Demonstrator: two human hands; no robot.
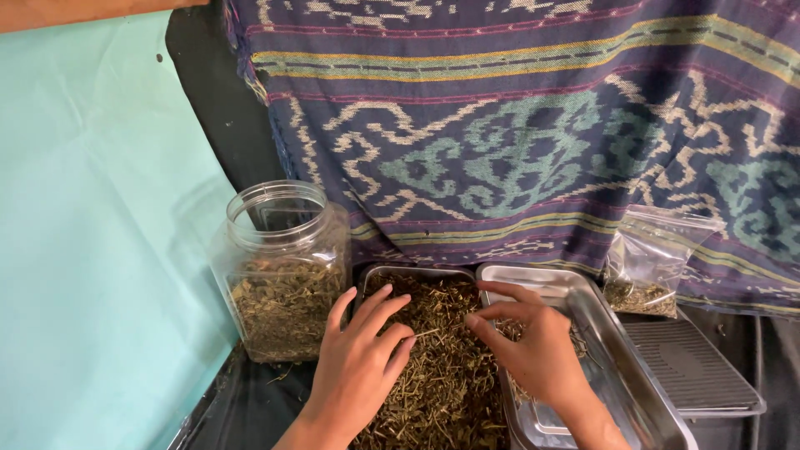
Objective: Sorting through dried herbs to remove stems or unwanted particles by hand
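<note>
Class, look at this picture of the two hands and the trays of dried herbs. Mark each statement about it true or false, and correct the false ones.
1. The left hand rests flat on the dried herbs in a metal tray. True.
2. The clear plastic jar has a lid on it. False: its mouth is open, with no lid on it.
3. The jar stands to the left of the trays. True.
4. The right hand holds the small plastic bag. False: the bag leans against the patterned cloth, apart from both hands.
5. The second metal tray is heaped full. False: mostly bare metal shows.
</note>
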